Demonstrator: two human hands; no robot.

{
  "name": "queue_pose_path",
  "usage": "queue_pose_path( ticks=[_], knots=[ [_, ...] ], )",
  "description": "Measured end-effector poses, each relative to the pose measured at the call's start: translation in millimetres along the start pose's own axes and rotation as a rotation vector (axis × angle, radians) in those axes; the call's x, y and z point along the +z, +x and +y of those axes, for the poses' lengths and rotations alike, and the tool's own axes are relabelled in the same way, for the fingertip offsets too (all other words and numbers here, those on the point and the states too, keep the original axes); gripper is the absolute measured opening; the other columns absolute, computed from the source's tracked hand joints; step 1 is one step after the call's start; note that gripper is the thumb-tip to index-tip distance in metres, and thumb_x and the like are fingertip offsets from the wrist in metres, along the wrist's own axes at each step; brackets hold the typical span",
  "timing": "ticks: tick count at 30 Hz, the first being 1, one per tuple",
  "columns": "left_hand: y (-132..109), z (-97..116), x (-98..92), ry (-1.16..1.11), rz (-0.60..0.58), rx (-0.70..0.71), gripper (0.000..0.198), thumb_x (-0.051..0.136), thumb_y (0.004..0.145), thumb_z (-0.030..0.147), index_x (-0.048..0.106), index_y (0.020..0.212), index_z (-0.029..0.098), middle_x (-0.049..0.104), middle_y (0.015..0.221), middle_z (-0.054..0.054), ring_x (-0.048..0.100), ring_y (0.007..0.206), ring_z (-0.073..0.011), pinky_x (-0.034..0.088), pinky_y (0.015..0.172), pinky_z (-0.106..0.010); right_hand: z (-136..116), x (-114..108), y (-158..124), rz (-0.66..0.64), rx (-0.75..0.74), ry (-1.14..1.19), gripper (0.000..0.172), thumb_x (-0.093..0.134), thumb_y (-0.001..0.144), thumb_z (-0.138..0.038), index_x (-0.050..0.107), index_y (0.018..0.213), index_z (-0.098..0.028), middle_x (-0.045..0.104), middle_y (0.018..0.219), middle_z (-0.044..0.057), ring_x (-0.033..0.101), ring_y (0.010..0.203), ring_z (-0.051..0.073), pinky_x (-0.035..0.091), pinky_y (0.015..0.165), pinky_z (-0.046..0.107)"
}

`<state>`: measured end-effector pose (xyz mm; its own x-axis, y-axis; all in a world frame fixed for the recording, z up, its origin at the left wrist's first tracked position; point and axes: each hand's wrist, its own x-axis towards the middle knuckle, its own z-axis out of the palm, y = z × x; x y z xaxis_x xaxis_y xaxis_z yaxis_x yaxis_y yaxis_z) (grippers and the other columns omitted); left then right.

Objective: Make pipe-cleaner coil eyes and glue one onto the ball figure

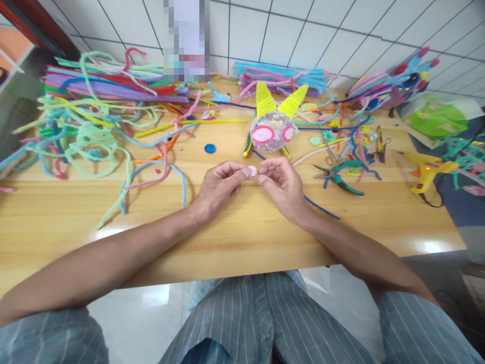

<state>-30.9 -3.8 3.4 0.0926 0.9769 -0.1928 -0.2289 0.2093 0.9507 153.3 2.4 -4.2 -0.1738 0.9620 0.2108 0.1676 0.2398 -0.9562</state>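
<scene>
Between the thumb and fingers of my left hand [225, 184] is a small pale pink disc [251, 171], held upright above the table. My right hand [281, 184] is just to the right of the disc, its fingers loosely curled and the thumb slightly apart, with nothing visible in them. Behind both hands sits a clear round ball [271, 144] with yellow pipe-cleaner ears [265, 98] and pink-rimmed oval eyes [262, 134]. A flat blue disc [209, 148] lies on the table to its left.
Pliers with green handles [341, 178] and a yellow glue gun [428, 169] lie at the right of the wooden table [212, 247]. Tangled pipe cleaners [94, 136] cover the left side. Bundles of pipe cleaners [280, 78] line the tiled wall.
</scene>
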Motion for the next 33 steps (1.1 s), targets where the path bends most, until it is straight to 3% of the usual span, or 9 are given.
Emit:
queue_pose_path(
  ticks=[6,15,24,30,33],
  knots=[
    [-1.9,-3.1,-0.9,0.017,-0.054,0.015,0.029,0.089,0.076,0.045,0.077,0.080,0.019,0.063,0.063,0.002,0.045,0.054,-0.0087,0.033,0.053,-0.025,-2.4,1.9,-3.4,-0.042,-0.057,-0.070,0.020,0.073,0.095,-0.039,0.069,0.109,-0.024,0.074,0.097,0.003,0.069,0.086,0.017,0.058,0.082,0.033],
    [-3.7,1.4,-1.4,0.149,-0.100,0.086,0.030,0.085,0.077,0.047,0.075,0.075,0.018,0.059,0.059,0.003,0.044,0.056,-0.0101,0.035,0.055,-0.026,2.2,3.0,-3.3,-0.050,0.009,-0.008,0.025,0.074,0.094,-0.046,0.073,0.098,-0.021,0.076,0.088,0.003,0.071,0.079,0.016,0.059,0.076,0.032],
    [0.5,-3.0,-1.0,0.030,-0.041,0.029,0.030,0.085,0.077,0.046,0.073,0.074,0.019,0.067,0.069,0.000,0.043,0.051,-0.0082,0.032,0.050,-0.025,-1.6,2.6,-1.0,-0.048,-0.016,-0.022,0.033,0.075,0.091,-0.038,0.070,0.120,-0.023,0.077,0.100,0.003,0.074,0.086,0.017,0.060,0.082,0.032],
    [-4.4,-4.6,-0.8,0.115,-0.076,0.094,0.029,0.077,0.082,0.045,0.069,0.073,0.018,0.058,0.061,0.003,0.045,0.054,-0.0095,0.035,0.054,-0.025,-4.7,7.0,-0.8,-0.075,-0.027,0.009,0.021,0.074,0.092,-0.039,0.074,0.101,-0.021,0.079,0.091,0.004,0.073,0.081,0.016,0.059,0.079,0.031],
    [-3.9,-2.9,-2.4,0.160,-0.017,0.145,0.033,0.072,0.087,0.050,0.068,0.076,0.019,0.051,0.058,0.005,0.042,0.054,-0.0104,0.034,0.055,-0.026,-5.4,7.2,3.0,-0.051,0.029,0.043,0.024,0.078,0.088,-0.042,0.076,0.097,-0.020,0.080,0.087,0.003,0.071,0.074,0.015,0.057,0.073,0.030]
  ],
)
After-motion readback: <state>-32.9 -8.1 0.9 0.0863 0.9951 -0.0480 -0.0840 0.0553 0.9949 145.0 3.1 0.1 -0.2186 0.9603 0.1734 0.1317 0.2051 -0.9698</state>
